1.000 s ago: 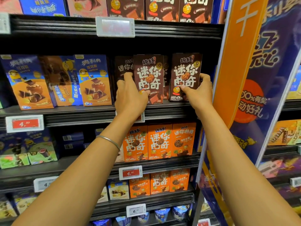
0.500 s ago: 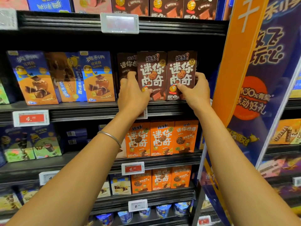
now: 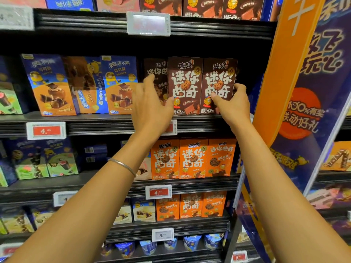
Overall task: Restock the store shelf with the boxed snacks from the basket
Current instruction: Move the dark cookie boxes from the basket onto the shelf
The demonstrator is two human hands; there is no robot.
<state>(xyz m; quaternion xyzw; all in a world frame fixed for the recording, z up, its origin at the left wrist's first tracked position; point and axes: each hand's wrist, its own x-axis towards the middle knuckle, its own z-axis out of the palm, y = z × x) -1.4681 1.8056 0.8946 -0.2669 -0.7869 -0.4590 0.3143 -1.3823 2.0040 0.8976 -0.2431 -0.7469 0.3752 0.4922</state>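
The right brown box (image 3: 218, 80) stands upright at the front of the shelf (image 3: 199, 120), flush against the left brown box (image 3: 185, 82). My right hand (image 3: 232, 106) pinches it, thumb on its face, fingers curled round its far edge. My left hand (image 3: 152, 109) is spread loosely and blurred, thumb tip touching the left brown box's lower corner. A third brown box (image 3: 154, 78) sits further left of the right brown box, set back. Orange boxes (image 3: 193, 158) stand one level below it, an orange banner (image 3: 275, 82) rises just to its right, and I see blue boxes (image 3: 121, 84) well to its left.
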